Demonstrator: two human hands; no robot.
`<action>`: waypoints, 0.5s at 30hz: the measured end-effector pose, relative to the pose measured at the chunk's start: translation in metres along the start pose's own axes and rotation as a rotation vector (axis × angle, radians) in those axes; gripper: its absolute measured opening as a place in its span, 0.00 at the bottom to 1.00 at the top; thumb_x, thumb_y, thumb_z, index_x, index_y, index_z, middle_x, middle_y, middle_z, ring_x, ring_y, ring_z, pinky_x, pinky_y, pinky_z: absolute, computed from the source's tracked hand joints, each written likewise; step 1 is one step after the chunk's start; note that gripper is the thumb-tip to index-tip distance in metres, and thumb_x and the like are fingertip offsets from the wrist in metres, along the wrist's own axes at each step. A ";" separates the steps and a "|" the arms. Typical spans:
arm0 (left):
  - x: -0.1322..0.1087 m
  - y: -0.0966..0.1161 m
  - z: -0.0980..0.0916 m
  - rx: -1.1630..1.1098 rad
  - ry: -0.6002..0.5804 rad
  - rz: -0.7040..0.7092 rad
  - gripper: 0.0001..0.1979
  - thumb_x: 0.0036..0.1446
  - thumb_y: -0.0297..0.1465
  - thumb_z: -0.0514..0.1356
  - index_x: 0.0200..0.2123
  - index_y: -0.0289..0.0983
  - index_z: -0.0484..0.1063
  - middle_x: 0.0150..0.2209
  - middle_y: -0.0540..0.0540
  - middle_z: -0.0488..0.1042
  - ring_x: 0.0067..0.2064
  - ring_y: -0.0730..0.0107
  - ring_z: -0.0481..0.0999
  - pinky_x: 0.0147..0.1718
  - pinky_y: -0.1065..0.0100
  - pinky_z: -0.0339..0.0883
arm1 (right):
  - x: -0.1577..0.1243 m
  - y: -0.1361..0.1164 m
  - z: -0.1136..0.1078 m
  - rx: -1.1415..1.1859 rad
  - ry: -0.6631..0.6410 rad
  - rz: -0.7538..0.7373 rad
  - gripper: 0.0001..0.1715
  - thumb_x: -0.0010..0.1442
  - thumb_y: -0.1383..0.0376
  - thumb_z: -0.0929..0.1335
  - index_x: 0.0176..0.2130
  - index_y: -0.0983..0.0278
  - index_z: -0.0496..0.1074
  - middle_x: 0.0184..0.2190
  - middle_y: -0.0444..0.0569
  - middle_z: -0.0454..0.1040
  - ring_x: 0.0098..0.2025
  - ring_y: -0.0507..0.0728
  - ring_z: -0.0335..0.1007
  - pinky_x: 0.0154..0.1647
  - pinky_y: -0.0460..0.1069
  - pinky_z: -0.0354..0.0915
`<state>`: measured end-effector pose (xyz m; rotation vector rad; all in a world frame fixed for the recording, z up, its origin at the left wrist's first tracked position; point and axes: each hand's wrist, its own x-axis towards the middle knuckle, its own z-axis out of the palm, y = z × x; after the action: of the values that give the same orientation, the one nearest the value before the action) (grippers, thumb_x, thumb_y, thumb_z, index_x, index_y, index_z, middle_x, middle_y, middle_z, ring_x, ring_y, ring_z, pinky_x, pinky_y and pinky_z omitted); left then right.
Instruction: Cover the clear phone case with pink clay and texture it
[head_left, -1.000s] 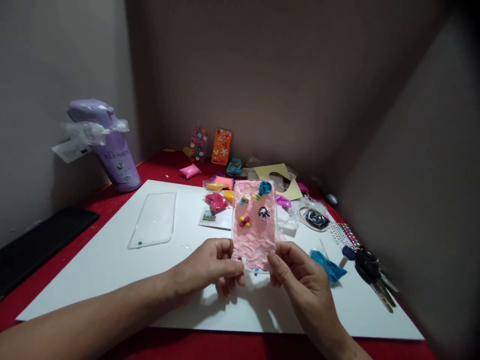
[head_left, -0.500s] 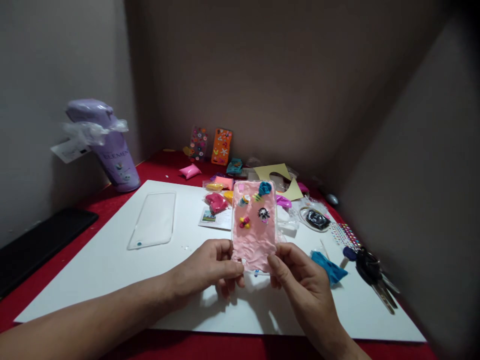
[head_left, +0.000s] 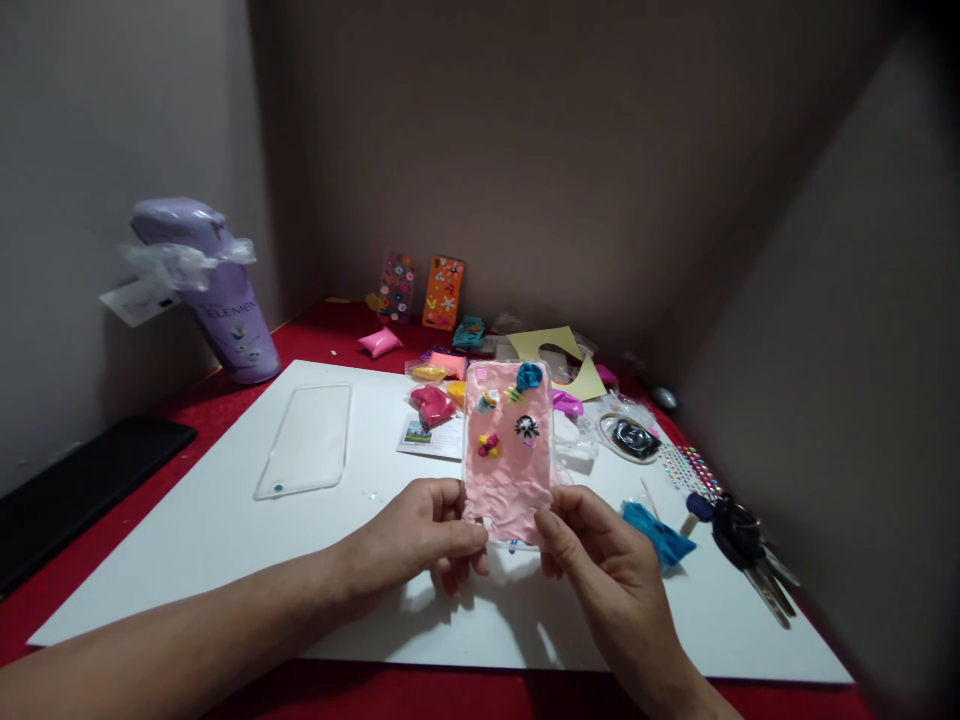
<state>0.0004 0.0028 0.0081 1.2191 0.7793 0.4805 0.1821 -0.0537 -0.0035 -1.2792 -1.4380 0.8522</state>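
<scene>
Both hands hold up a phone case point(head_left: 510, 480) by its lower corners, above the white board. Its face is spread with pink clay, wrinkled toward the bottom, and bears small decorations: a blue flower, a black-and-white piece, a yellow and magenta one and others. My left hand point(head_left: 427, 530) pinches the lower left corner, thumb in front. On the lower right corner, my right hand point(head_left: 607, 560) grips likewise, fingers behind. A blue clay packet point(head_left: 660, 538) lies right of my right hand. To the left rests a clear phone case point(head_left: 307, 440) flat on the board.
The white board point(head_left: 195, 560) lies on a red cloth. Clay packets point(head_left: 433, 405) and yellow cut paper point(head_left: 589, 383) sit behind the held case. Keys point(head_left: 750, 550) and rhinestones point(head_left: 686, 468) are at right. A purple tumbler point(head_left: 232, 320) and a black slab point(head_left: 90, 480) stand left; decorated cases point(head_left: 443, 292) lean behind.
</scene>
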 end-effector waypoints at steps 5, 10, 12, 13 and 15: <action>0.000 0.001 0.001 -0.001 0.006 -0.002 0.07 0.50 0.31 0.60 0.30 0.33 0.67 0.24 0.47 0.73 0.21 0.77 0.67 0.21 0.73 0.63 | -0.001 -0.001 0.000 0.001 0.006 -0.008 0.09 0.60 0.60 0.64 0.32 0.63 0.67 0.22 0.41 0.62 0.23 0.49 0.59 0.24 0.44 0.59; 0.001 0.000 0.001 0.010 0.015 -0.004 0.07 0.49 0.31 0.60 0.30 0.32 0.67 0.24 0.47 0.73 0.21 0.76 0.68 0.21 0.73 0.63 | 0.000 -0.001 0.000 -0.006 0.003 -0.007 0.09 0.61 0.60 0.64 0.32 0.63 0.67 0.22 0.41 0.62 0.24 0.49 0.59 0.24 0.44 0.59; 0.001 -0.001 0.000 0.012 0.014 0.001 0.08 0.50 0.31 0.59 0.31 0.32 0.67 0.25 0.47 0.73 0.21 0.77 0.67 0.21 0.73 0.63 | 0.000 0.000 0.000 -0.005 0.003 -0.006 0.09 0.61 0.60 0.64 0.33 0.63 0.67 0.22 0.41 0.62 0.24 0.49 0.59 0.24 0.44 0.59; 0.001 -0.001 0.000 0.012 0.013 0.001 0.08 0.50 0.31 0.60 0.31 0.32 0.67 0.24 0.47 0.72 0.20 0.77 0.67 0.21 0.73 0.63 | 0.000 0.000 0.000 -0.005 0.002 -0.004 0.09 0.61 0.60 0.64 0.33 0.63 0.67 0.22 0.41 0.62 0.24 0.49 0.59 0.24 0.44 0.59; 0.001 -0.001 0.000 0.012 0.009 -0.003 0.08 0.50 0.32 0.60 0.31 0.32 0.67 0.24 0.47 0.72 0.20 0.77 0.67 0.21 0.73 0.63 | -0.001 -0.001 0.000 -0.011 0.002 -0.005 0.09 0.61 0.60 0.64 0.32 0.63 0.67 0.21 0.41 0.62 0.23 0.49 0.59 0.24 0.44 0.59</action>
<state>0.0012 0.0035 0.0069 1.2273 0.7925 0.4799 0.1820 -0.0544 -0.0029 -1.2840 -1.4456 0.8400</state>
